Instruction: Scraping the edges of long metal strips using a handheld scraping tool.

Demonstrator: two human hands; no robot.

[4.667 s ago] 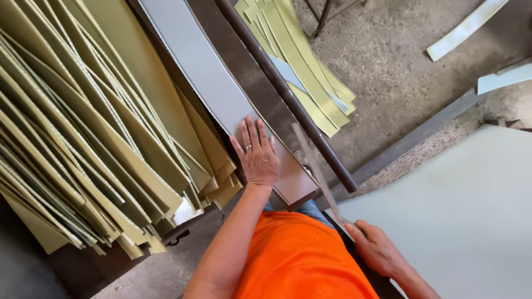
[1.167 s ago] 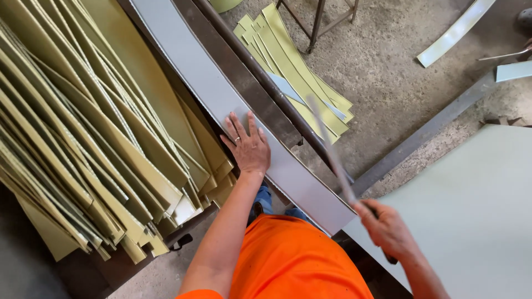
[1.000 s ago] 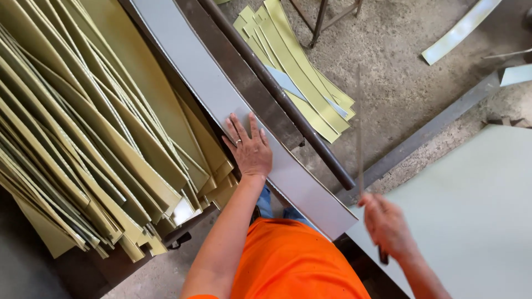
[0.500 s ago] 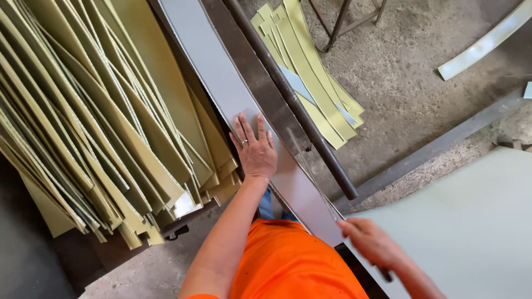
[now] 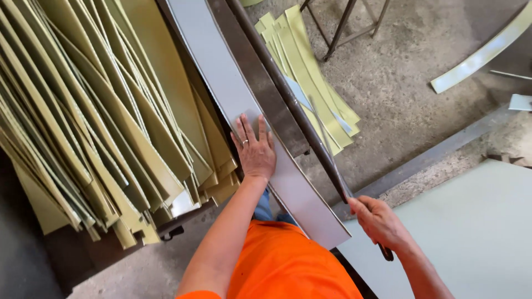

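Pressing down flat with the left hand [image 5: 256, 150], fingers spread wide and palm lying on the long grey sheet strip [image 5: 221, 83], grasping nothing. Clenching the right hand [image 5: 379, 222] around the dark handle of the lever blade [image 5: 327, 155], fingers wrapped fully about it, just past the near end of the grey sheet strip. Lying along the cutter bed [image 5: 260, 72], the strip running away from the orange shirt [image 5: 282, 266]. Resting to the left of the strip, a heap of yellow-green cut strips [image 5: 94, 122]; beyond the blade, on the concrete floor [image 5: 410, 72], a smaller pile of offcuts [image 5: 310, 77]. Lying to the right of the clenched hand, a pale green sheet [image 5: 476, 232].
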